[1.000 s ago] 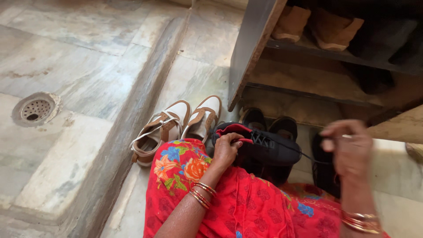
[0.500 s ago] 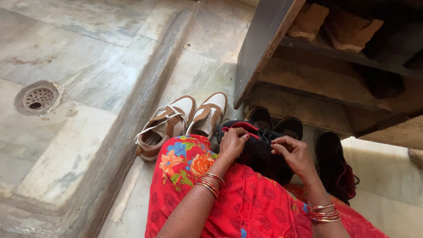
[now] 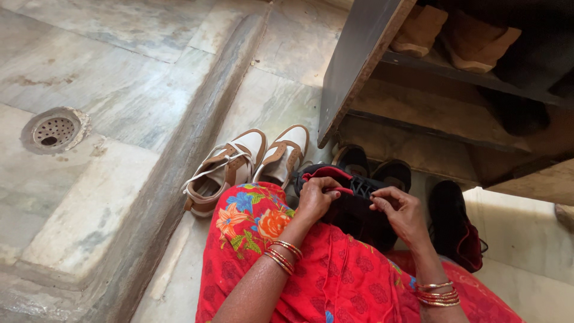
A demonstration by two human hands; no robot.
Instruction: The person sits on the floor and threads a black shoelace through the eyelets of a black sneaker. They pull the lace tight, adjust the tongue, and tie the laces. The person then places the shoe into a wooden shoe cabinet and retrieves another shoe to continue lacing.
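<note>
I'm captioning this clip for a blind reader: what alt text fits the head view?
Two hands work on a black shoe in a red-clad lap: the left hand grips its red-lined collar, the right hand pinches the laces. White-and-tan shoes sit beside a shoe rack.

surface: marble floor (image 3: 119, 90) | on it: white-and-tan shoes (image 3: 245, 164), black shoe (image 3: 454, 224), round drain (image 3: 54, 130)

Red floral garment (image 3: 335, 275), gold bangles (image 3: 280, 256)
</note>
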